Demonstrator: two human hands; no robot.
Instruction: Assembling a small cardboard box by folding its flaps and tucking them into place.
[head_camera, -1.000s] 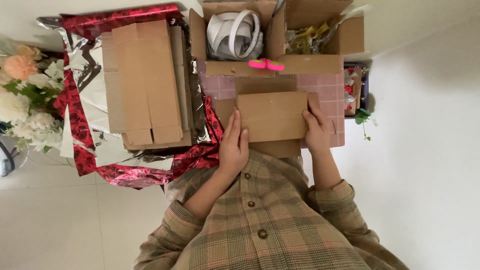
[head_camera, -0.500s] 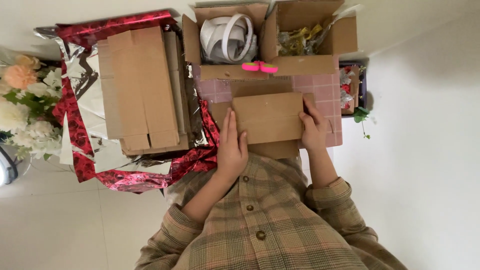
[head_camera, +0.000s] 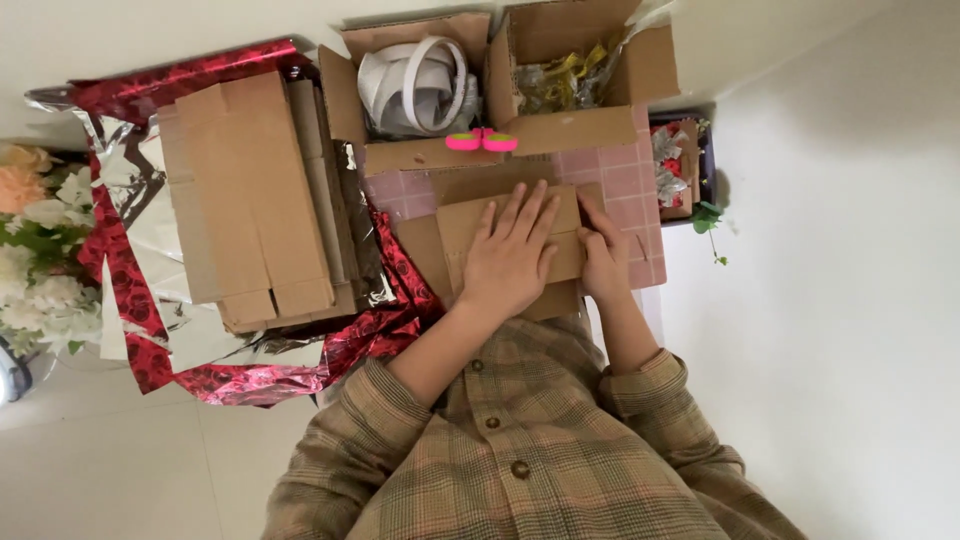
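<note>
A flat brown cardboard piece (head_camera: 458, 228) lies on a pink gridded mat (head_camera: 628, 182) in front of me. My left hand (head_camera: 512, 255) rests flat on top of it, fingers spread, pressing it down. At the piece's right end, my right hand (head_camera: 604, 250) has its fingers curled against the edge. A second cardboard layer (head_camera: 420, 250) shows underneath, sticking out at the left and bottom. My plaid shirt sleeves fill the lower part of the view.
Pink-handled scissors (head_camera: 482, 141) lie at the mat's far edge. Behind them stand an open box of white rolls (head_camera: 415, 80) and one with gold ribbon (head_camera: 560, 82). Flattened cartons (head_camera: 250, 190) on red foil wrap (head_camera: 130, 92) lie left, flowers (head_camera: 30, 240) beyond.
My left hand has moved from the cardboard's left edge onto its top and now lies flat there. The right hand stays at the right edge. The view has shifted slightly.
</note>
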